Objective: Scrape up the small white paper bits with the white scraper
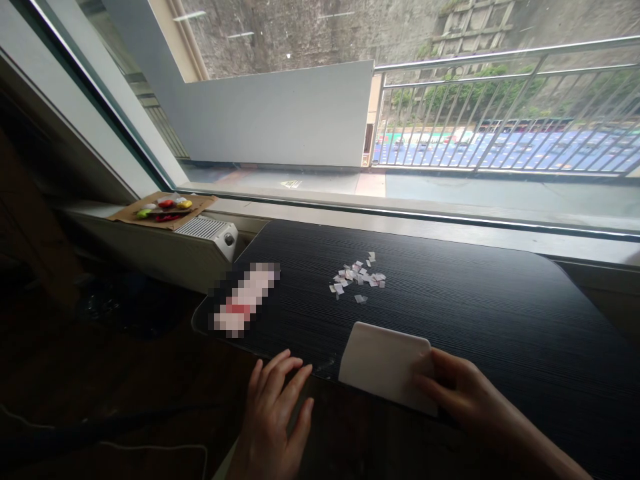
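My right hand (pixel 455 387) grips the right edge of a flat white sheet with rounded corners (pixel 383 360), thumb on one side and fingers on the other. The sheet is at the near edge of the black table (pixel 475 300); I cannot tell whether it is a card or a booklet. My left hand (pixel 277 407) hovers near the table's front edge with its fingers spread and nothing in them, left of the sheet. Beyond the sheet lies a loose heap of small white paper scraps (pixel 357 277). A pixelated pink and red strip (pixel 247 300) lies at the table's left end.
A window with a sill (pixel 320 207) runs behind the table. On the left ledge, a piece of brown cardboard (pixel 125 212) carries several small colourful packets (pixel 165 205). Beside it is a white radiator (pixel 215 233). A pale cable (pixel 155 445) trails across the dark floor.
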